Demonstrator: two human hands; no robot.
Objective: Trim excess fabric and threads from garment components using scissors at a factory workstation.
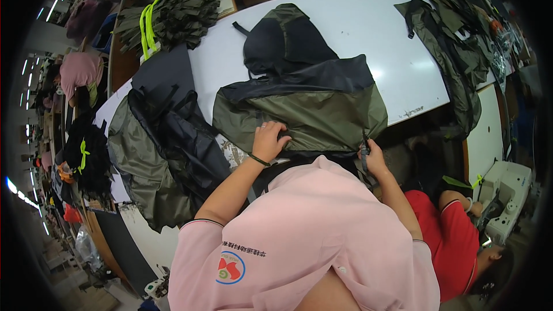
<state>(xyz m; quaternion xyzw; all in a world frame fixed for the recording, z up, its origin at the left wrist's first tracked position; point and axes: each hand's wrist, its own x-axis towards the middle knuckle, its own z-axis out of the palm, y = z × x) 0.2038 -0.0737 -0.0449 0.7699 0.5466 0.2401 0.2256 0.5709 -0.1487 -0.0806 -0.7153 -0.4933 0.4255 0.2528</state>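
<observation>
An olive-green and black backpack shell (299, 106) is laid flat on the white worktable (397, 52), its lower edge drawn up to the near rim of the table just in front of the person in the pink shirt. The left hand (269, 141) is pressed onto the bag's lower green panel, fingers curled down against the fabric near a dark seam; whether cloth is actually pinched under them cannot be told. The right hand (373, 158) is closed at the bag's lower right corner, where a narrow grey strap (364, 158) is held between the fingers, the strap hanging down past the table's edge. A dark band is worn on the left wrist. To the left of the bag, a heap of green and black bag pieces (164, 150) is spread over the table's left end, touching or nearly touching the bag's side. Further back on the left, a bundle of olive straps tied with neon-yellow cord (173, 14) is seen. At the table's far right end another pile of olive bag parts (455, 57) is draped over the edge. At lower right, a co-worker in a red top (455, 236) is seated by a white sewing machine (507, 196)
</observation>
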